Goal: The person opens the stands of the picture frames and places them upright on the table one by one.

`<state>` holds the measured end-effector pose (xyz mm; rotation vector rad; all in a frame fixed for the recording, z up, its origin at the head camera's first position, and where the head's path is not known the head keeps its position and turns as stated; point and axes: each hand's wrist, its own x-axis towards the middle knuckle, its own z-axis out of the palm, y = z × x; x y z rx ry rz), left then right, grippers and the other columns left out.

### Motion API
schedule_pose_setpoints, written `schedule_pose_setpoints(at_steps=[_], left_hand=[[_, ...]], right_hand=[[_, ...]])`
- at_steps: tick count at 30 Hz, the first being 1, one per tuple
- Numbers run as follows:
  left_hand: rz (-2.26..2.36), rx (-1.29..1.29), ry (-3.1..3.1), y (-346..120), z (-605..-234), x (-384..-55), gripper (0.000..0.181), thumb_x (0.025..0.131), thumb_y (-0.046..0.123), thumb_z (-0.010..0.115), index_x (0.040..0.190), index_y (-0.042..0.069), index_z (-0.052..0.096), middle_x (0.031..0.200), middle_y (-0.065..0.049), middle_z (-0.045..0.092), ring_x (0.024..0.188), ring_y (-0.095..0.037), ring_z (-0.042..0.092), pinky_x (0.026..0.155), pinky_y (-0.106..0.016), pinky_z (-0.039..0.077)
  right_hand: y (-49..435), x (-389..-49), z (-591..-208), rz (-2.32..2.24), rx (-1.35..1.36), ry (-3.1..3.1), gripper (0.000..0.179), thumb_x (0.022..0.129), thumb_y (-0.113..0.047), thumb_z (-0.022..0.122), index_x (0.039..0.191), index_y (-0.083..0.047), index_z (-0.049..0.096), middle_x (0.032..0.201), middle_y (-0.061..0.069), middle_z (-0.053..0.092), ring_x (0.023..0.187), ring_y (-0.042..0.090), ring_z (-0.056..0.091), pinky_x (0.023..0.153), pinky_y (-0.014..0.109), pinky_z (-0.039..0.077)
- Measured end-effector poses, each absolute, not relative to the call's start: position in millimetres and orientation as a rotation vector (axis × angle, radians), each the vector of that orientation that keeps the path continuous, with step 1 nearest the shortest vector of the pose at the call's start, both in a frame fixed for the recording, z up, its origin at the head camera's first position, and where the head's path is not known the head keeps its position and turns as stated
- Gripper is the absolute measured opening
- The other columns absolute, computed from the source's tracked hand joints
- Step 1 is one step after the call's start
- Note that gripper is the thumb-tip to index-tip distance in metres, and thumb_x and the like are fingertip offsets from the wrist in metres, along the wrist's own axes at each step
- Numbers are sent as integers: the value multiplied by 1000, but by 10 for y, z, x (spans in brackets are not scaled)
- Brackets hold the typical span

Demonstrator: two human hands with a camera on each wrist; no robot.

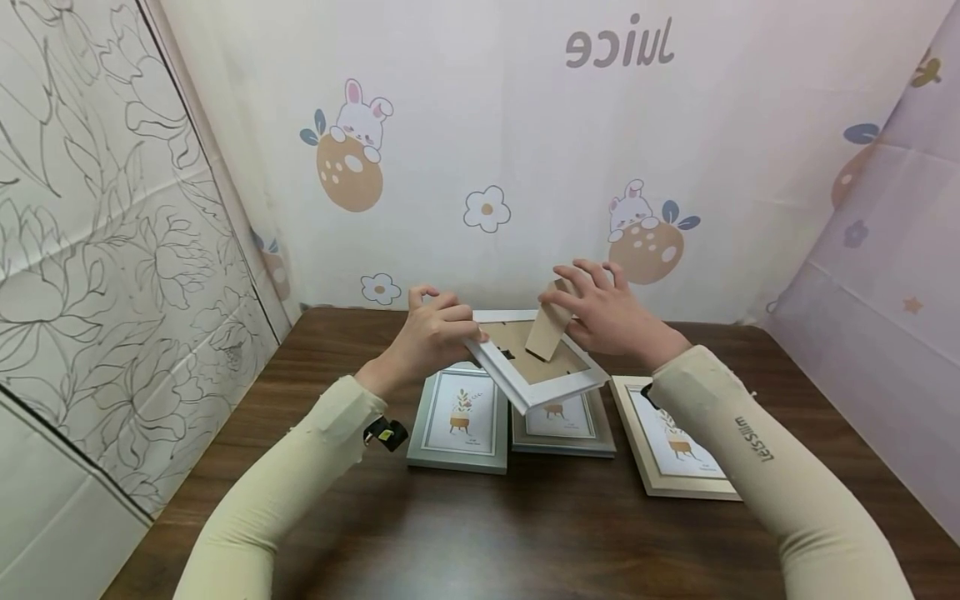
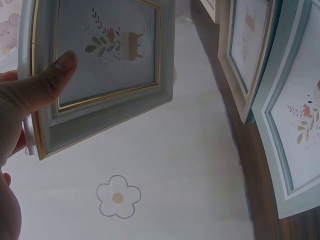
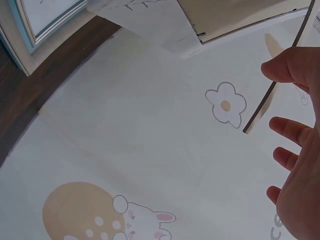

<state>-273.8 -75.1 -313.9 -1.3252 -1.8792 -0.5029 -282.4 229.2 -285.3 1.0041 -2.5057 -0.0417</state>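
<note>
My left hand [image 1: 429,333] grips a white picture frame [image 1: 564,387] by its left edge, holding it tilted above the table with its tan back facing up. In the left wrist view, the thumb [image 2: 50,82] lies on the front of this frame, which has thin gold lines and a potted-plant print [image 2: 127,46]. A tan easel stand [image 1: 549,327] sticks up from the frame's back. My right hand [image 1: 603,315] pinches that stand near its free end. From the right wrist view the stand [image 3: 266,102] shows edge-on beside the thumb, the other fingers spread below.
Under the held frame lie a grey-green picture frame [image 1: 457,461] and a second frame [image 1: 562,447], partly covered. A beige frame [image 1: 690,486] lies to the right, partly behind the right forearm. Printed curtains [image 1: 495,108] bound the brown wooden table [image 1: 450,542].
</note>
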Motion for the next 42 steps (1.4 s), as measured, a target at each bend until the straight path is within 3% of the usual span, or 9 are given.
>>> schedule_pose_setpoints(at_steps=[12,34,42], left_hand=[[-493,-1305,-1841,-743,-3136,-2741,27,63,13,93,80,17,72,75,7,61,78,-18,51,90,-56,29],[-497,-1297,-1908,-845,-3029,-2747,29,62,20,95,82,19,73,77,7,62,80,-17,51,92,-59,27],[-473,-1276,-1912,-851,-2955,-2766,28,65,8,91,80,19,70,79,6,62,81,-18,54,92,-60,28]], right_hand=[[2355,-2827,-2889,14,980,-2504,50,89,-14,60,138,-21,54,150,22,36,136,43,28,100,64,18],[3042,-2644,-3000,11,761,-2634,54,85,-8,60,137,-16,49,147,23,32,133,47,25,97,67,13],[3135,-2607,-3057,-25,703,-2675,53,86,-10,62,137,-14,50,148,23,31,134,47,23,98,67,13]])
